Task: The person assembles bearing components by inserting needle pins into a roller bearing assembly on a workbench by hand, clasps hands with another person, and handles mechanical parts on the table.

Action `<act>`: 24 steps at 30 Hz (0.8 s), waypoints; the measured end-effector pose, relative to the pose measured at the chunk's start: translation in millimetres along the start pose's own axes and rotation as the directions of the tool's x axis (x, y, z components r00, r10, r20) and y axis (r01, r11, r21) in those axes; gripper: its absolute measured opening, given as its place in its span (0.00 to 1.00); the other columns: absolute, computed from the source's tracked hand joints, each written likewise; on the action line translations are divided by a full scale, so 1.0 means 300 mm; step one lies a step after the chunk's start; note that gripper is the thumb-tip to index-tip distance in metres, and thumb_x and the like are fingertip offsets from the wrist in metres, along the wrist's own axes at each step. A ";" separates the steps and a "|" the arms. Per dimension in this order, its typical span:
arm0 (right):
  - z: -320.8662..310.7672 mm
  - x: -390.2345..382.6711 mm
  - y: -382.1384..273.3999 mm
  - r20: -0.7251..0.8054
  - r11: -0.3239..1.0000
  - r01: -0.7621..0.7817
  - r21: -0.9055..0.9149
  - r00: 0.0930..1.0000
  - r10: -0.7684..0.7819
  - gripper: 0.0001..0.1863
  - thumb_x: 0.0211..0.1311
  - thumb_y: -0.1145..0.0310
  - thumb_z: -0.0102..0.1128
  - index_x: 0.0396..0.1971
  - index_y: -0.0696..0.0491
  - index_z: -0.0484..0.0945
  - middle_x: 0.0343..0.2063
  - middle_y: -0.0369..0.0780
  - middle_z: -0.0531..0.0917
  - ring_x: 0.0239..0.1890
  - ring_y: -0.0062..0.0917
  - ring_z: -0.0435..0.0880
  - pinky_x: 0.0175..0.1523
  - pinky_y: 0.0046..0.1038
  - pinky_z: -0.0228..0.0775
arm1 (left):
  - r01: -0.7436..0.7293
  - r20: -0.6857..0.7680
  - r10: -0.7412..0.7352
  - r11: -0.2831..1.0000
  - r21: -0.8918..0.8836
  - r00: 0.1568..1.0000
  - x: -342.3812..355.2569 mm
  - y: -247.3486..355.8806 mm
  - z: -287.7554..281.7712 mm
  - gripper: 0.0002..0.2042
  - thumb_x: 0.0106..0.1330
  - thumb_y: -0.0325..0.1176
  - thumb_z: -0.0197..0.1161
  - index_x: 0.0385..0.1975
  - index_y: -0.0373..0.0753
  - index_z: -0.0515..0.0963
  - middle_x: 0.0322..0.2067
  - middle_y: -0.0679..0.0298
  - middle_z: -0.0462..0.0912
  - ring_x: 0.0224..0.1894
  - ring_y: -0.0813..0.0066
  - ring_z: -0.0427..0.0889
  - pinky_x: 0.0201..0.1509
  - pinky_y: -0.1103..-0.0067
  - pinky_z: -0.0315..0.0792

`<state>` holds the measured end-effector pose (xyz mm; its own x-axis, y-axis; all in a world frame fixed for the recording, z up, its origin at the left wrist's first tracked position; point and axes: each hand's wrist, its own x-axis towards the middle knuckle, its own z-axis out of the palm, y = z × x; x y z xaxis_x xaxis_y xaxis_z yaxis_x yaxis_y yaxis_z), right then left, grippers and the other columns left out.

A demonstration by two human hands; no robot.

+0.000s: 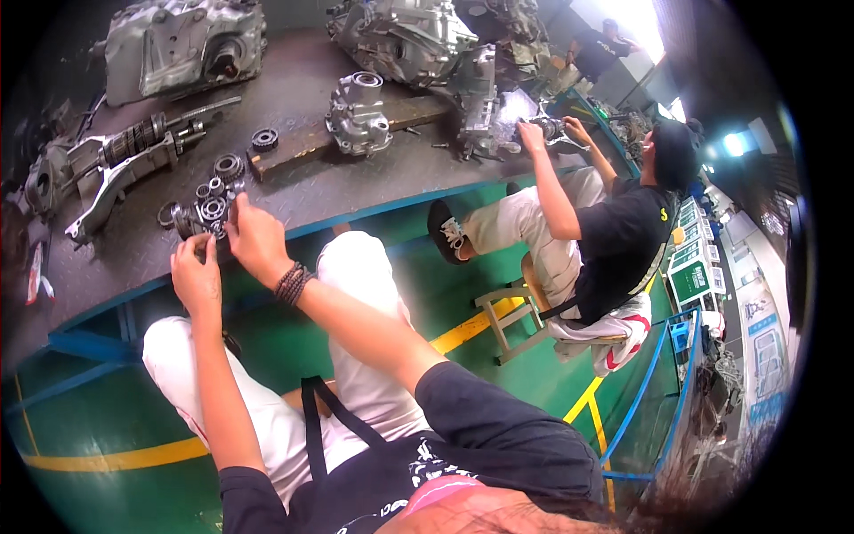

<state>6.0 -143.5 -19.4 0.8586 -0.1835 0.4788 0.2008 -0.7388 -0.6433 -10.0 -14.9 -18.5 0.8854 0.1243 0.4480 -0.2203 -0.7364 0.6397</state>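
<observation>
My left hand (195,260) is closed at the near edge of the metal bench (311,191), fingertips pinched at the lower end of a group of steel gears and bearings (213,208). My right hand (252,233) is closed just right of it, thumb and finger at the right side of the same parts. What exactly each holds is too small and hidden to tell. A loose gear (264,138) lies farther back beside a wooden board (285,151). A housing with a gear shaft (133,151) lies to the left.
Large aluminium casings (178,44) and a smaller housing (360,116) stand at the back. A seated co-worker (614,231) on a stool handles parts at right; another person (596,53) is beyond. A blue-railed cart (667,383) stands at lower right, over yellow floor lines.
</observation>
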 end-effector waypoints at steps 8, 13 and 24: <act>0.010 0.010 -0.008 -0.009 0.934 -0.139 0.330 0.989 0.151 0.12 0.57 0.70 0.65 0.36 0.55 0.71 0.29 0.44 0.84 0.32 0.42 0.83 0.39 0.39 0.73 | 0.076 -0.019 -0.080 0.989 -0.130 0.997 0.002 -0.027 -0.004 0.09 0.68 0.36 0.60 0.39 0.36 0.79 0.37 0.58 0.83 0.41 0.58 0.80 0.48 0.67 0.72; 0.013 0.019 0.006 0.019 0.908 -0.168 0.384 0.984 0.174 0.10 0.57 0.71 0.64 0.34 0.56 0.72 0.29 0.44 0.83 0.36 0.42 0.83 0.41 0.38 0.73 | 0.073 -0.107 -0.104 0.962 -0.264 0.989 -0.013 -0.071 -0.020 0.08 0.72 0.32 0.56 0.43 0.35 0.75 0.39 0.56 0.83 0.40 0.63 0.81 0.48 0.69 0.73; -0.060 -0.014 0.062 -0.022 0.792 -0.181 0.583 0.971 0.238 0.08 0.63 0.72 0.60 0.39 0.57 0.73 0.34 0.43 0.83 0.36 0.35 0.83 0.43 0.33 0.73 | 0.071 -0.059 -0.125 0.826 -0.559 0.990 -0.091 -0.229 -0.107 0.07 0.74 0.30 0.54 0.41 0.32 0.70 0.40 0.58 0.83 0.43 0.73 0.81 0.53 0.78 0.72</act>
<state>-2.4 -168.1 -22.6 0.8713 -0.3683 0.3243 0.2784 -0.1734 -0.9447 -32.3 53.5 -54.6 0.8803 0.2540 0.4006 -0.3482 -0.2274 0.9094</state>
